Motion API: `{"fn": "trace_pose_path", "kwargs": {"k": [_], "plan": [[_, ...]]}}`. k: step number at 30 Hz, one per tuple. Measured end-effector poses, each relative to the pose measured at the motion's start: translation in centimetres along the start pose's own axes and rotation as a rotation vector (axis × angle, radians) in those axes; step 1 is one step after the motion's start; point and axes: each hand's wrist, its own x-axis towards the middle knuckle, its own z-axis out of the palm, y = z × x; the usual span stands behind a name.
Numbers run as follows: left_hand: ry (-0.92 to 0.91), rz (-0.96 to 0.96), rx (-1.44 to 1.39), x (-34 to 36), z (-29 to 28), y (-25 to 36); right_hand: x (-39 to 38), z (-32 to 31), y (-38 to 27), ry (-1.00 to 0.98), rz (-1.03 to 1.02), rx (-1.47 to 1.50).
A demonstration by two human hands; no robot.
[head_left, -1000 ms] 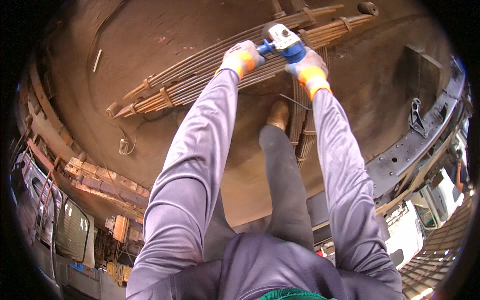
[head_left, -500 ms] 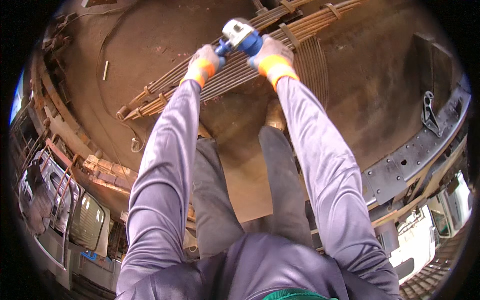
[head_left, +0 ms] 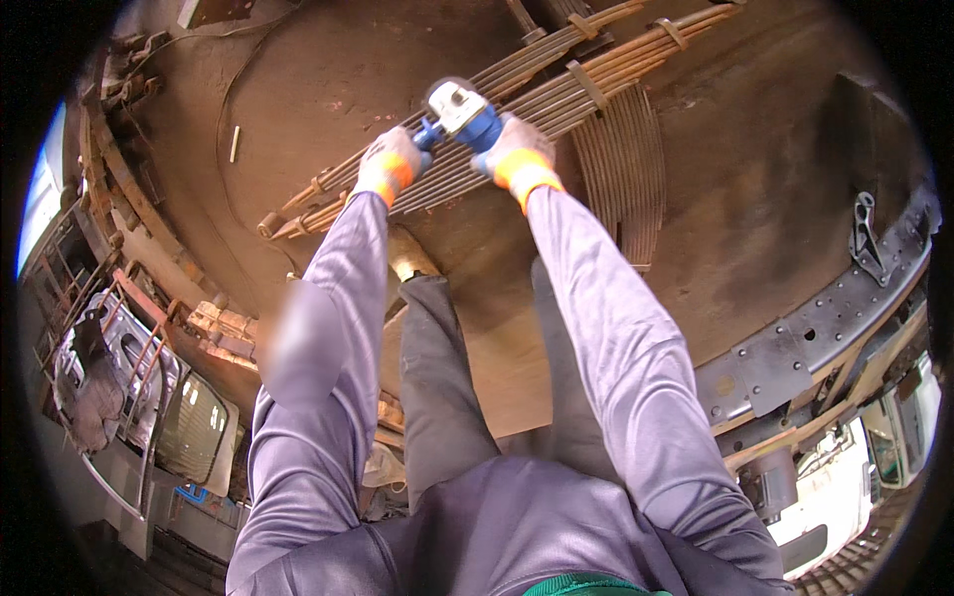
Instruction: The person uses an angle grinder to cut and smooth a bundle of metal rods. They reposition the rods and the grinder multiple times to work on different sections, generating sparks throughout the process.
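"How far along?"
"Can't tell what's done or left. Grinder [head_left: 457, 105], upper ctr, is over leaf springs [head_left: 542, 105]; contact unclear."
"Grip?"
"L hand [head_left: 391, 164] closed on side handle [head_left: 427, 137], R hand [head_left: 521, 151] round blue body [head_left: 483, 128]."
"Obstacles?"
"2nd spring stack [head_left: 624, 159], R of ctr; boot [head_left: 411, 254], L of ctr, near springs."

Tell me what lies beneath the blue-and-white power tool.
Stacked metal strips show on both sides of the blue-and-white power tool. Its body, the left hand and the right hand cover the stretch between; whatever lies directly beneath is hidden.
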Motion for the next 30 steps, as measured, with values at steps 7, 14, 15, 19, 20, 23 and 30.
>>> {"fn": "trace_pose_path", "kwargs": {"k": [7,14,15,19,20,23,30], "plan": [[0.014,0.068,0.000,0.6,0.7,2.4,-0.6,-2.9,1.4,0.050,0.016,-0.030],[0.051,0.209,-0.160,4.2,-1.6,11.3,3.5,-11.2,4.2,0.210,0.038,-0.115],[0.041,0.205,-0.156,4.3,-1.8,10.8,3.4,-10.4,3.9,0.208,0.039,-0.104],[-0.003,0.153,-0.075,3.2,-0.2,4.8,1.3,-4.2,2.0,0.171,0.049,-0.091],[-0.026,0.136,-0.082,1.9,0.4,2.9,0.2,-2.2,1.4,0.129,0.056,-0.087],[-0.040,0.013,-0.096,0.2,4.9,-5.0,-1.9,4.2,-0.8,0.013,0.009,-0.120],[-0.019,-0.122,-0.275,-5.2,9.5,-16.3,-4.8,11.9,-5.1,-0.285,-0.076,-0.225]]}}
